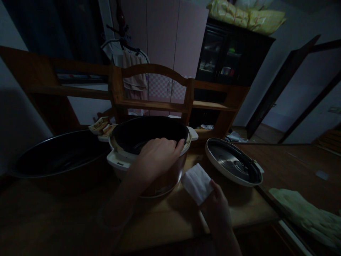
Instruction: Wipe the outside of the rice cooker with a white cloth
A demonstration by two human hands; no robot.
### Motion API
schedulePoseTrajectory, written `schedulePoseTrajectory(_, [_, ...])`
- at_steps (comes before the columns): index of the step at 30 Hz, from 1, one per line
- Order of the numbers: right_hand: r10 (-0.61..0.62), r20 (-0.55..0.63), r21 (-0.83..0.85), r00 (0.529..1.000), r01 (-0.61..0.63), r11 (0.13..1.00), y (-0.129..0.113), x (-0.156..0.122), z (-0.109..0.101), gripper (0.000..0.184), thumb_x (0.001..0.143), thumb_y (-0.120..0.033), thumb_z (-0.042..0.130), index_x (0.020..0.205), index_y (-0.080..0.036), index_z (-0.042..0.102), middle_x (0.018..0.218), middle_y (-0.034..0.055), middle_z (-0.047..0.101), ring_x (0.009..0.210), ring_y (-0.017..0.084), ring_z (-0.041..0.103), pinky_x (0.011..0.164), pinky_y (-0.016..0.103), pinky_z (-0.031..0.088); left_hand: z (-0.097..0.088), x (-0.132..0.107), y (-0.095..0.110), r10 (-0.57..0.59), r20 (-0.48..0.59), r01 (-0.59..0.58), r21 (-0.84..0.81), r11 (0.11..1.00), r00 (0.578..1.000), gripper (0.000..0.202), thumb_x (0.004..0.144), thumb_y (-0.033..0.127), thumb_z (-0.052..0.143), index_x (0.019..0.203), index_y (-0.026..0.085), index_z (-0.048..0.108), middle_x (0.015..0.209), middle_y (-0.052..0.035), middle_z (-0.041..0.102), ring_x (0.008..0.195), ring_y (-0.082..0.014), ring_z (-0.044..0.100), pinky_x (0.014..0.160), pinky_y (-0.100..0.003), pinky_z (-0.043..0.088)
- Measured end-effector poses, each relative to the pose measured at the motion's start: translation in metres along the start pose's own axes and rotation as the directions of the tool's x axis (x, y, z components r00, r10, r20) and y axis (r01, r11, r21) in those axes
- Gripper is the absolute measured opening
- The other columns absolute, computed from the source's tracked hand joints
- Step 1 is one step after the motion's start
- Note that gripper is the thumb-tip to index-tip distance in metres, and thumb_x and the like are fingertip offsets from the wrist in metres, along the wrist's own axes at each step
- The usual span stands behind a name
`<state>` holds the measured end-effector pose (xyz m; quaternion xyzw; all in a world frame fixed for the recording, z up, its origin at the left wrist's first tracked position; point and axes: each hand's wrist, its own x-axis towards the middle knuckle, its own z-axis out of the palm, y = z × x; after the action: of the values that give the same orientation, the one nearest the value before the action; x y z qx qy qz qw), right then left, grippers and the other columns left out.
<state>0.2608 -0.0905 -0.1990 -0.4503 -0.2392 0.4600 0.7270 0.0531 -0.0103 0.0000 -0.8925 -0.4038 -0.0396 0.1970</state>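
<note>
Wardrobe [162, 39], pale pink w/ a checked band lower down, stands in the bkgd, approx. centre. To its right, a black glass-front cabinet [217, 53], yellow bags [229, 14] up on top. Closer in, a wooden shelf rack [157, 69] w/ an arched middle rail, and in front of it the wooden tabletop [157, 220], light pretty dim. L side of that tabletop: a dark, wide-mouthed basin [34, 160], and just beside it, ctr stage, the rice cooker [173, 174], standing upright w/ white handles. Its black inner pot [149, 126] sits in it, mouth up, rim showing all round the back. Over on the right, the cooker lid [229, 160], metal inner face up, near the cooker but apart from it.

Now the hands! L hand [158, 154] reaches across the cooker's near rim, back of the hand up, thumb out along the rim at right; other fingers dip towards the pot & are hidden, so can't tell if they're open, closed or gripping. R hand [217, 201] is lower, b/w cooker & lid, fingers pinching one edge of a folded white wipe [197, 183], thumb on top. Wipe (cloth or paper, can't tell) is over the tabletop, just beside the cooker's lower right.
</note>
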Motion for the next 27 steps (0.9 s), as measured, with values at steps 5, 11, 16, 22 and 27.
schedulePoseTrajectory(5, [0.183,-0.026,0.036,0.983,-0.182,0.983,-0.014,-0.002,0.024,0.036,0.069,-0.048,0.081,0.095,-0.023,0.079,0.091,0.0072,0.080,0.092,0.031,0.074,0.084,0.046,0.060,0.001,-0.001,-0.001,0.014,0.008,-0.014,-0.008,1.000,1.000,0.049,0.103,0.013,0.036,0.150,0.015,0.051,0.107,-0.0163,0.077,0.084,-0.0281,0.074,0.069,-0.036,0.054])
schedulePoseTrajectory(11, [0.269,-0.116,0.090,0.956,-0.260,0.961,-0.013,-0.007,0.031,0.030,0.063,-0.043,0.086,0.082,-0.020,0.080,0.088,0.0077,0.080,0.086,0.030,0.075,0.082,0.043,0.059,0.001,-0.002,0.000,0.008,-0.023,-0.008,0.024,1.000,1.000,0.047,0.102,0.011,0.039,0.146,0.014,0.054,0.106,-0.0157,0.077,0.080,-0.0294,0.074,0.063,-0.037,0.054])
schedulePoseTrajectory(16, [0.256,-0.115,0.062,0.960,-0.250,0.966,-0.009,-0.010,0.026,0.027,0.063,-0.036,0.089,0.084,-0.021,0.081,0.089,0.0066,0.081,0.082,0.028,0.075,0.077,0.038,0.058,0.000,-0.001,0.000,0.025,-0.008,-0.025,0.030,0.999,1.000,0.048,0.102,0.011,0.037,0.148,0.013,0.053,0.107,-0.0165,0.077,0.080,-0.0306,0.074,0.061,-0.037,0.053])
schedulePoseTrajectory(22, [0.244,-0.078,-0.005,0.967,-0.245,0.970,-0.006,-0.011,0.024,0.033,0.065,-0.036,0.091,0.091,-0.019,0.081,0.089,0.0064,0.081,0.079,0.026,0.075,0.077,0.036,0.058,0.000,-0.001,-0.001,0.009,0.008,-0.009,-0.001,1.000,1.000,0.047,0.104,0.012,0.034,0.148,0.013,0.053,0.105,-0.0168,0.077,0.082,-0.0295,0.075,0.065,-0.036,0.053])
schedulePoseTrajectory(27, [0.234,-0.173,-0.060,0.957,-0.248,0.967,-0.005,-0.011,0.022,0.032,0.062,-0.036,0.091,0.087,-0.019,0.081,0.088,0.0073,0.081,0.078,0.027,0.074,0.073,0.037,0.058,0.002,0.000,-0.001,0.022,0.001,-0.022,0.003,1.000,1.000,0.048,0.104,0.012,0.035,0.149,0.014,0.051,0.106,-0.0164,0.077,0.083,-0.0289,0.074,0.066,-0.036,0.054])
